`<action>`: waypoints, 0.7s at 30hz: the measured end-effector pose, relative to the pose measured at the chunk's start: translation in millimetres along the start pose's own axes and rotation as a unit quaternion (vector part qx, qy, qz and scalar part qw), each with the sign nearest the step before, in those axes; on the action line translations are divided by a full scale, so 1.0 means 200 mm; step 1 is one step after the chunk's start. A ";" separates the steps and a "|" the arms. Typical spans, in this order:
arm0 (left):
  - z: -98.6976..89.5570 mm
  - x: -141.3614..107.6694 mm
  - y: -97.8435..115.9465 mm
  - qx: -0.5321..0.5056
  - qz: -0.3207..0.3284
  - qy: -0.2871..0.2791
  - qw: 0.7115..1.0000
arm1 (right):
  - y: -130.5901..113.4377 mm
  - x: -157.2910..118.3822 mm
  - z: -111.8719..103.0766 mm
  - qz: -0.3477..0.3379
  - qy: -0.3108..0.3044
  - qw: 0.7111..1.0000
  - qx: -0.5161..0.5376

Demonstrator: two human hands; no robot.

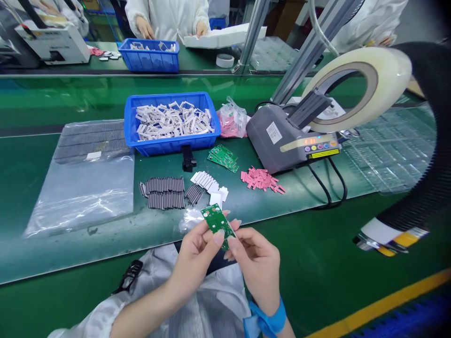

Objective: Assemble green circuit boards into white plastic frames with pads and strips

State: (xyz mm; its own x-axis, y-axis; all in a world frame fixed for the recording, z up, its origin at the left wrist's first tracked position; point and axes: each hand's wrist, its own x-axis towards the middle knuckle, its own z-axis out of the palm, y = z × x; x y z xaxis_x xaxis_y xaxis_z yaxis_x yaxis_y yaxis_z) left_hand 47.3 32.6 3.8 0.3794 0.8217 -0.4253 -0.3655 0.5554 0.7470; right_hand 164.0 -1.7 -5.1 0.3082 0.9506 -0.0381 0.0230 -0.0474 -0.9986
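Note:
A green circuit board [215, 220] is held up in front of my body, just over the table's near edge. My left hand [202, 244] grips its left side, thumb on the upper face. On the right side my right hand [252, 251] pinches the same board, and a blue band circles that wrist. Past the board lie white square pieces [215, 199] and a fanned row of white strips [204, 180]. Rows of dark strips [165, 192] sit to the left of these. A small stack of green circuit boards [223, 158] rests farther back.
A blue bin [172, 146] holds many white plastic parts. Right of it stand a grey tape dispenser [278, 141] and a pile of pink pieces [260, 179]. A clear bag [88, 188] lies left. A black hose [419, 164] hangs at right. Another person's hands [144, 28] work across the table.

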 end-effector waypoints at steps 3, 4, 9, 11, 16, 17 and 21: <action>-0.01 0.02 0.00 -0.001 0.016 0.003 1.000 | 0.01 0.00 0.01 -0.037 0.020 0.999 -0.027; -0.01 0.02 0.00 0.006 0.020 0.004 1.000 | 0.01 0.00 0.01 -0.052 0.022 0.998 -0.038; -0.08 0.00 0.03 0.076 0.069 0.013 0.995 | 0.03 0.00 0.06 -0.139 -0.009 0.987 -0.084; -0.14 0.00 0.11 0.125 0.113 0.037 0.985 | 0.05 0.03 0.08 -0.171 -0.008 0.981 -0.093; -0.36 0.13 0.59 0.348 0.225 0.119 0.902 | 0.12 0.18 0.02 -0.149 0.116 0.976 -0.111; -0.42 0.20 0.71 0.393 0.258 0.145 0.871 | 0.14 0.22 0.00 -0.143 0.135 0.973 -0.124; -0.64 0.60 1.18 0.480 0.299 0.231 0.791 | 0.23 0.34 -0.08 -0.139 0.181 0.955 -0.187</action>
State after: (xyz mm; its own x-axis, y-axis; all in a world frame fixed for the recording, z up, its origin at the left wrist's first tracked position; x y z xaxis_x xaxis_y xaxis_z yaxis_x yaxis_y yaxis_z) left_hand -102.1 278.5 63.7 -0.0503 0.9831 0.1760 0.5368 -0.1220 0.8349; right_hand 200.4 56.2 -52.8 0.5476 0.7774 0.3095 0.4694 0.0208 -0.8827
